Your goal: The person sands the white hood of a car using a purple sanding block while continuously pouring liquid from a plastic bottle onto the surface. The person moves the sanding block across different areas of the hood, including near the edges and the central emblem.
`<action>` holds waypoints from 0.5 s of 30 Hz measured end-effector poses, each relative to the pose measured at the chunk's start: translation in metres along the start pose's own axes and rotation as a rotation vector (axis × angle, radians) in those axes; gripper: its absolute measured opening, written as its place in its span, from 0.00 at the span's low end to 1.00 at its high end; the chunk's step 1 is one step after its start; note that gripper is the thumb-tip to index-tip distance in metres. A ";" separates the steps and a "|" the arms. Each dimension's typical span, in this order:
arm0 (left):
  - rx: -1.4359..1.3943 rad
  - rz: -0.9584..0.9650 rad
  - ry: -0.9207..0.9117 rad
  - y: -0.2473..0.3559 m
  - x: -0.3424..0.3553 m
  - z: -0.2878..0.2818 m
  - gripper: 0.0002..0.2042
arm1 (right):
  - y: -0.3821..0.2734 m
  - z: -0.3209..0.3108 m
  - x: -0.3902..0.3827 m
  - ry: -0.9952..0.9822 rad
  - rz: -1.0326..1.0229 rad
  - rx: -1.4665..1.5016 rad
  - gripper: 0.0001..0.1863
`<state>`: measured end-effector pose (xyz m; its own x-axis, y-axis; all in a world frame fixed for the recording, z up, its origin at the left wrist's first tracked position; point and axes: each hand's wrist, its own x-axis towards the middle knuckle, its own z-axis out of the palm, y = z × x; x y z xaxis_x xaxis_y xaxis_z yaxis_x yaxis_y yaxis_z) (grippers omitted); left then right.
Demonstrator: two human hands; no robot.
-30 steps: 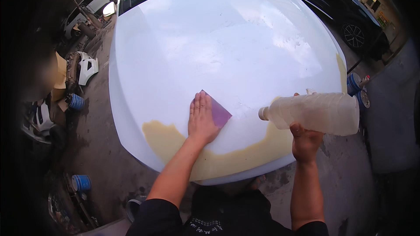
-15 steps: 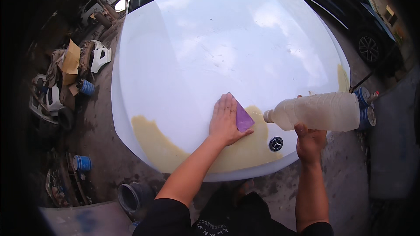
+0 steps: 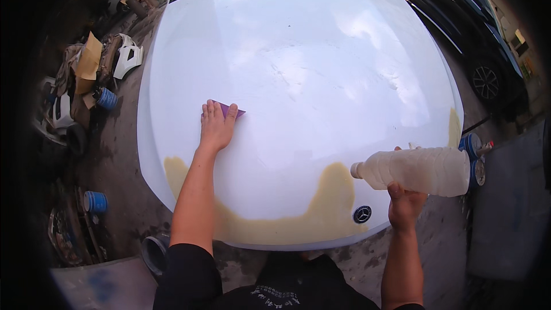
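A white car hood (image 3: 275,103) fills the middle, with a yellowish filler-coloured patch (image 3: 281,229) curving along its front edge. My left hand (image 3: 218,126) presses a piece of purple sandpaper (image 3: 235,112) against the hood's left part; the palm and fingers cover most of the sheet, and one corner sticks out by the thumb. On the right, my right hand (image 3: 406,204) grips a cloudy plastic bottle (image 3: 422,170) from below. The bottle lies nearly level, its open neck pointing left, over the hood's front right part. A round emblem (image 3: 362,214) sits below the neck.
To the right stands a dark car (image 3: 459,40). Blue cans (image 3: 473,146) are beside the hood's right edge, and more blue cans (image 3: 95,201) stand on the left floor. Car parts, cardboard (image 3: 89,60) and a white bumper piece (image 3: 127,57) are piled at left.
My left hand has slid the sandpaper left and farther up the hood, away from the yellowish patch. My right hand still holds the bottle; the thin stream at its neck no longer shows.
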<state>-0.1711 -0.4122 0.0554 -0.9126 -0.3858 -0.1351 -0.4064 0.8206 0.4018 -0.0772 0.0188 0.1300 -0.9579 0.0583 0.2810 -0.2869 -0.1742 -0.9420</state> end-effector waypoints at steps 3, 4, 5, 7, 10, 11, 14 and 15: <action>-0.111 -0.115 -0.047 -0.027 0.047 -0.027 0.52 | 0.009 0.000 0.001 -0.022 -0.038 -0.046 0.46; -0.252 -0.174 -0.083 -0.028 0.055 -0.040 0.52 | 0.013 0.003 0.001 -0.015 -0.059 -0.063 0.46; -0.397 -0.239 -0.122 -0.030 0.058 -0.050 0.53 | 0.016 0.003 -0.001 -0.012 -0.075 -0.084 0.47; -0.593 -0.326 -0.116 -0.019 0.062 -0.054 0.48 | 0.020 -0.003 0.004 -0.016 -0.096 -0.104 0.47; -0.184 -0.248 -0.038 -0.010 0.071 -0.036 0.41 | 0.024 -0.006 0.005 -0.030 -0.090 -0.081 0.47; 0.008 -0.201 0.133 -0.003 0.068 -0.019 0.35 | 0.024 -0.004 0.006 -0.036 -0.068 -0.082 0.48; 0.171 -0.220 0.297 -0.009 0.092 0.002 0.34 | 0.028 -0.003 0.009 -0.040 -0.078 -0.091 0.50; 0.168 -0.200 0.345 -0.017 0.102 0.005 0.36 | 0.031 -0.005 0.009 -0.039 -0.086 -0.095 0.51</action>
<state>-0.2578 -0.4638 0.0298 -0.7584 -0.6395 0.1265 -0.6016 0.7613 0.2417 -0.0941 0.0189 0.1025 -0.9300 0.0308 0.3663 -0.3676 -0.0766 -0.9268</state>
